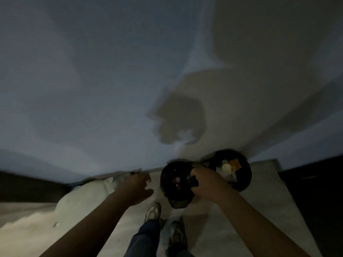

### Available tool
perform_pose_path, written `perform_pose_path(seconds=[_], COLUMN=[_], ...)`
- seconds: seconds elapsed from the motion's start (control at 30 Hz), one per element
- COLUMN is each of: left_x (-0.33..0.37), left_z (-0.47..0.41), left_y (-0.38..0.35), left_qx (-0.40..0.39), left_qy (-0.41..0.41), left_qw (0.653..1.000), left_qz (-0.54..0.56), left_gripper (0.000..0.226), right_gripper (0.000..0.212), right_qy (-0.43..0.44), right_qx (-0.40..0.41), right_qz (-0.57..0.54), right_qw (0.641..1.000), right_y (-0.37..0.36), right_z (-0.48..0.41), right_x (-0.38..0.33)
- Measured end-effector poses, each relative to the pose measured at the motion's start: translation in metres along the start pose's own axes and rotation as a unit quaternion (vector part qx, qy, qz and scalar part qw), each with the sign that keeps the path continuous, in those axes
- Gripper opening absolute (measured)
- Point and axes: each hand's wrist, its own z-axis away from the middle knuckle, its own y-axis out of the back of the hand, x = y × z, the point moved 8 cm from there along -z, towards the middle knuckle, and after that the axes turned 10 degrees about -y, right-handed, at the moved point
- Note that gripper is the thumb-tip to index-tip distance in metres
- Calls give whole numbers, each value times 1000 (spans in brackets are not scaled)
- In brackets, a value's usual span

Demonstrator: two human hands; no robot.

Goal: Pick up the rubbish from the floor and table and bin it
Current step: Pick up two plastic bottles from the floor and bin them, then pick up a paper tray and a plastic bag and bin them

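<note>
Floor (269, 201), two bins (163, 179) (246, 172), left hand (137, 186), right hand (206, 182)

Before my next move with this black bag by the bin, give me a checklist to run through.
1. Right hand grips the black bag by its rim: ok.
2. Bag mouth open, red and white rubbish inside: ok.
3. Left hand free, open, beside the bag, not touching: ok.
4. Black bin behind the bag is uncovered, with white and orange rubbish inside: ok.
5. Floor free of loose rubbish: cannot tell, too dim and blurred.
</note>
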Motion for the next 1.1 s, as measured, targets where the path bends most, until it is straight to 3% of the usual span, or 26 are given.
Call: perform_pose_path(seconds=[0.13,0.27,0.5,0.77,1.1], left_x=[10,9,-32,-110,-164], left_z=[46,96,214,418,706], left_y=[-1,3,14,-22,-118], left_qx=[42,103,214,311,431], left_qy=[36,87,194,342,476], left_qw=[998,989,950,867,730], left_qz=[31,62,123,187,234], left_gripper=[40,41,40,41,40], right_gripper=[44,39,44,47,44], right_qy=[67,140,280,438,582], right_qx=[-21,-18,0,-19,-73], right_qz=[3,37,104,163,180], right_qw=[998,989,955,884,790], right_y=[19,32,42,-31,-179], right_z=[24,46,92,199,397], right_x=[-21,-57,-178,-364,-558])
